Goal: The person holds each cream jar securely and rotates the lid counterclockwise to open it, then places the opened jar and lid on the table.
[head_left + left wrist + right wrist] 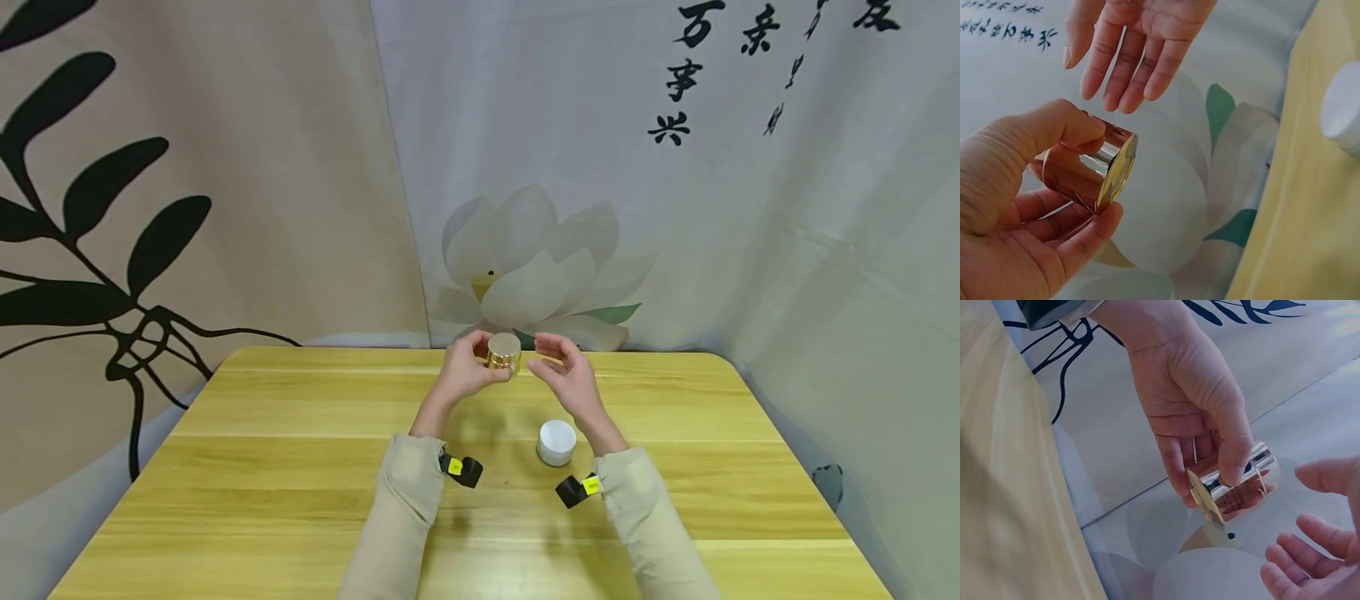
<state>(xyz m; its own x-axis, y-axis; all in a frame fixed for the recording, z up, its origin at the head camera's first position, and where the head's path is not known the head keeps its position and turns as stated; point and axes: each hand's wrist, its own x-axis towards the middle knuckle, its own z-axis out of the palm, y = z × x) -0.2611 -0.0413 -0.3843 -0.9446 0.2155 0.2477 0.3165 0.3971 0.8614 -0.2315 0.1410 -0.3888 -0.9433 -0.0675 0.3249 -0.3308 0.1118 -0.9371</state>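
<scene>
My left hand holds a shiny gold jar above the far part of the table. In the left wrist view, its thumb lies on one side of the gold jar and the fingers curl round the other side. Just to the right, my right hand is raised with nothing in it. The right wrist view has the fingers of this right hand spread loosely, apart from the jar. Below it, a white round jar stands on the table.
The wooden table has rounded far corners. Directly behind it hangs a pale cloth backdrop with printed leaves, a lotus and dark characters. Both wrists wear small black cameras, the left camera and the right camera.
</scene>
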